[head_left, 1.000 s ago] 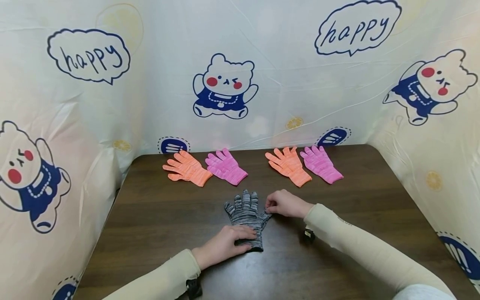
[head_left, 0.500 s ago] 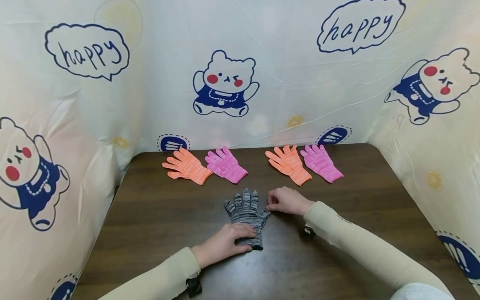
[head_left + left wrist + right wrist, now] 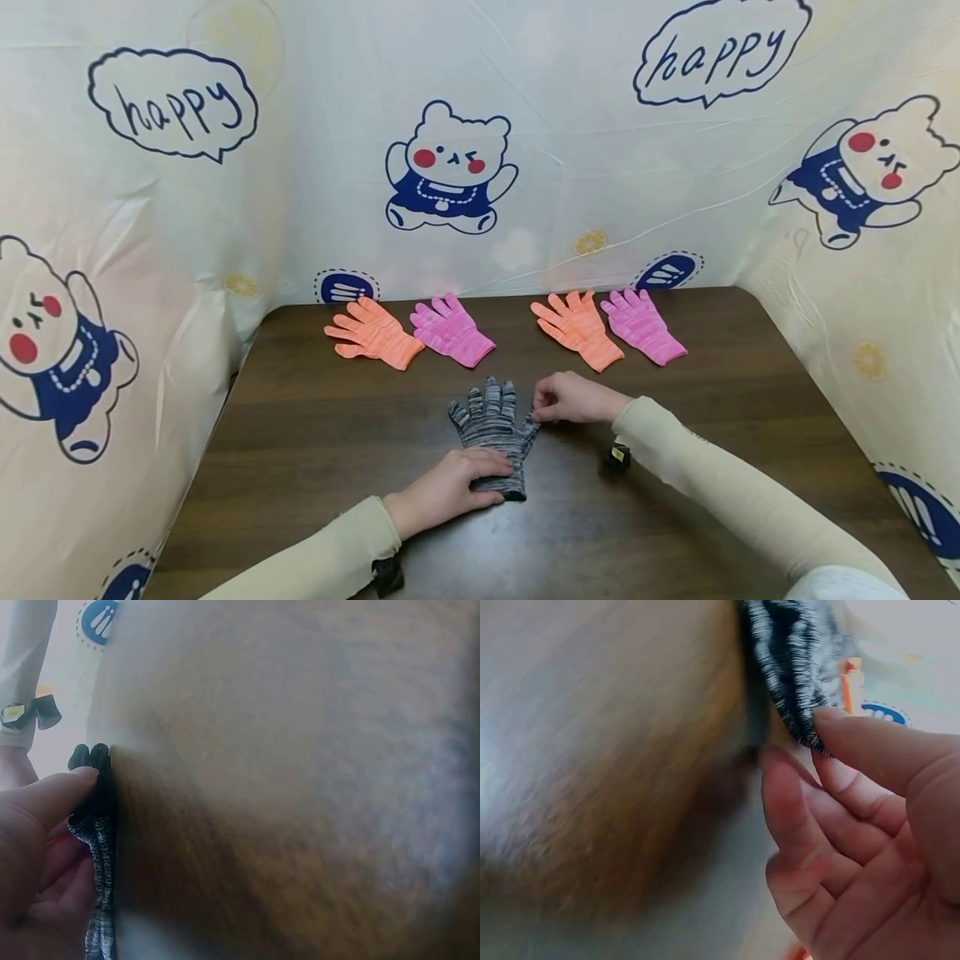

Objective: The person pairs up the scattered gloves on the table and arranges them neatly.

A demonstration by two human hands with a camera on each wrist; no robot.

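Left hand (image 3: 448, 486) rests across the black-and-grey knit glove (image 3: 489, 433), right hand (image 3: 576, 398) pinches its thumb tip (image 3: 532, 423); beyond, on the brown table (image 3: 315, 450), two orange gloves (image 3: 380, 336) alternate with two pink gloves (image 3: 454, 332)!

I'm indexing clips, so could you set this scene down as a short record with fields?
Surface: brown table
Worked item: grey-black glove, fingers pointing away from the person, cuff nearest
Left grip: rests on the glove near its cuff, thumb at the hem
Right grip: pinches the tip of the glove's thumb
Far row, left to right: first orange glove, first pink glove, second orange glove, second pink glove
Backdrop: pale sheet printed with bears and "happy" bubbles
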